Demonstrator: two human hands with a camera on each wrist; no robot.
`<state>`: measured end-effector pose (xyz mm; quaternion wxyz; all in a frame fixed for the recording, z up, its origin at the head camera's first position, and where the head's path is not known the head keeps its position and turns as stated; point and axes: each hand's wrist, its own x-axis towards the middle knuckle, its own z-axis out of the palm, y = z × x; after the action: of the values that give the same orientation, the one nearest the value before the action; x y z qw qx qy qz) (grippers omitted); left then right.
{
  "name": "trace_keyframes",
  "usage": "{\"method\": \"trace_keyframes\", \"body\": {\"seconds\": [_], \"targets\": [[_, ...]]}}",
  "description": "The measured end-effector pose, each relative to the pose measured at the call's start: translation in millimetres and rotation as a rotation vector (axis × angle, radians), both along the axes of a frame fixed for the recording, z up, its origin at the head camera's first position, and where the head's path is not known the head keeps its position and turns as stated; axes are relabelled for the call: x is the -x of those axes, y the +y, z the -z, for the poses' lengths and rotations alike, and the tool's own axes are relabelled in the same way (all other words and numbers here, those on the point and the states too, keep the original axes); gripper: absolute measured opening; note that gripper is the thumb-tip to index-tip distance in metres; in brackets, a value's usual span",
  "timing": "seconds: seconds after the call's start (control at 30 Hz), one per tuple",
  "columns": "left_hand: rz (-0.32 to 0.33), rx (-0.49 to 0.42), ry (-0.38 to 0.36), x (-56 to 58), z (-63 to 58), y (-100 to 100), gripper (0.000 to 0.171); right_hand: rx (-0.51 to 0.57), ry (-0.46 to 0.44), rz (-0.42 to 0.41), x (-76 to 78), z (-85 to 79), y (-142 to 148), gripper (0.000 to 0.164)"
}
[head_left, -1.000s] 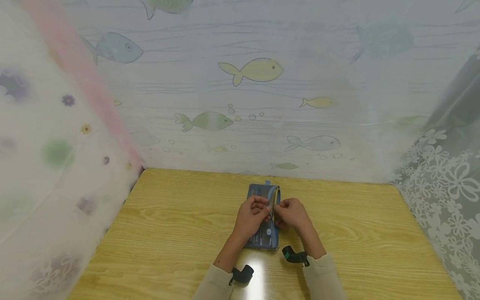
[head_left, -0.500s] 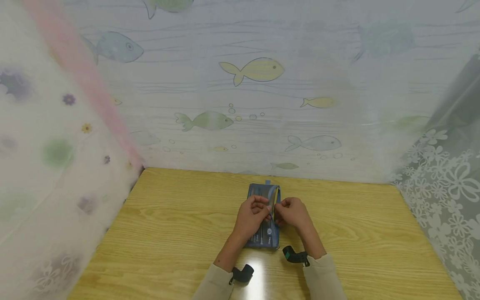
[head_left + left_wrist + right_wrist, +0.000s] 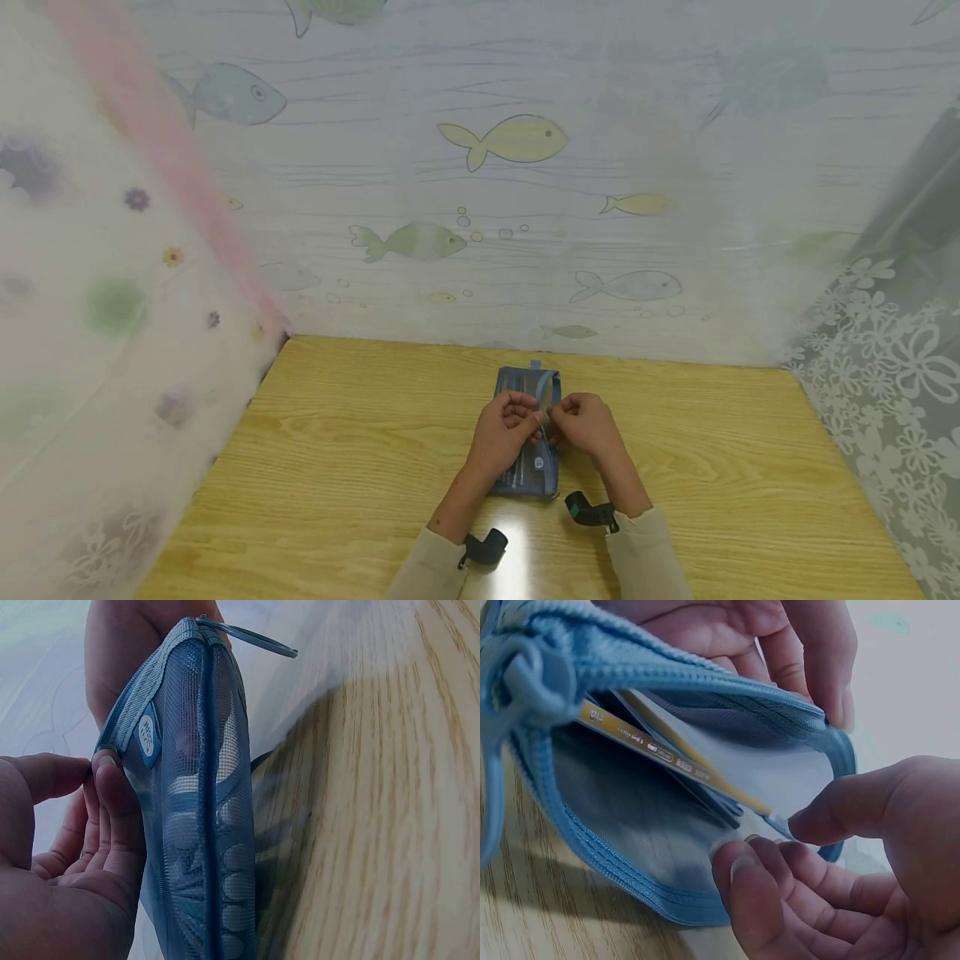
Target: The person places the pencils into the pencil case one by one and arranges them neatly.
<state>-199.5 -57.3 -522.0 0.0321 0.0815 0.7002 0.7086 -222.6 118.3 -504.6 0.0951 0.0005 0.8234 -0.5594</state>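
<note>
A blue mesh pencil case (image 3: pixel 510 482) lies on the table, its zip undone along the right side. My left hand (image 3: pixel 498 435) pinches the upper edge of the opening between thumb and fingers, beside a small white label (image 3: pixel 147 735). At the opposite side of the mouth is my right hand (image 3: pixel 588 427), fingers curled. Its thumb and fingertips are at the far end of a slim yellow pencil-like stick (image 3: pixel 649 746) with printed lettering, lying inside the opening. Other slim items show through the mesh. A zip pull (image 3: pixel 536 682) hangs at the case's near corner.
The wood-grain table (image 3: pixel 360 442) stretches out on both sides. Behind it stands a fish-patterned sheet (image 3: pixel 517 250); flowered sheets border the left and right. Black wrist cameras sit by both sleeves, including the left one (image 3: pixel 486 547).
The yellow strip seen in the case's opening in the earlier head frames no longer shows there. Both hands have stayed almost in place.
</note>
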Motion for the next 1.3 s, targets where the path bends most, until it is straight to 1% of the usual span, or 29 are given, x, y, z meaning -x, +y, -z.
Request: {"method": "trace_keyframes", "body": {"seconds": [0.3,0.47,0.7,0.83,1.0,1.1,1.3], "targets": [[-0.011,0.007,0.002,0.7,1.5,0.5,0.022,-0.082,0.011,0.014,2.8,3.0,1.3,0.016],[-0.011,0.027,0.000,1.7,5.6,1.8,0.023,-0.124,0.031,0.013,3.5,5.2,5.8,0.017],[0.003,0.040,-0.008,2.2,8.4,2.5,0.026,-0.131,0.043,0.013,5.6,5.3,10.8,0.017],[0.000,0.047,-0.011,1.5,9.9,2.8,0.025,-0.136,0.047,0.010,5.6,5.5,11.6,0.017],[-0.008,0.082,-0.013,0.4,11.8,4.1,0.021,-0.161,0.047,0.017,5.8,7.0,13.8,0.017],[-0.015,0.101,0.000,0.1,12.5,5.3,0.020,-0.181,0.048,0.020,6.3,8.1,16.0,0.017],[-0.059,0.210,0.032,0.7,12.2,6.9,0.016,-0.202,0.051,0.021,8.1,8.8,21.7,0.019]]}}
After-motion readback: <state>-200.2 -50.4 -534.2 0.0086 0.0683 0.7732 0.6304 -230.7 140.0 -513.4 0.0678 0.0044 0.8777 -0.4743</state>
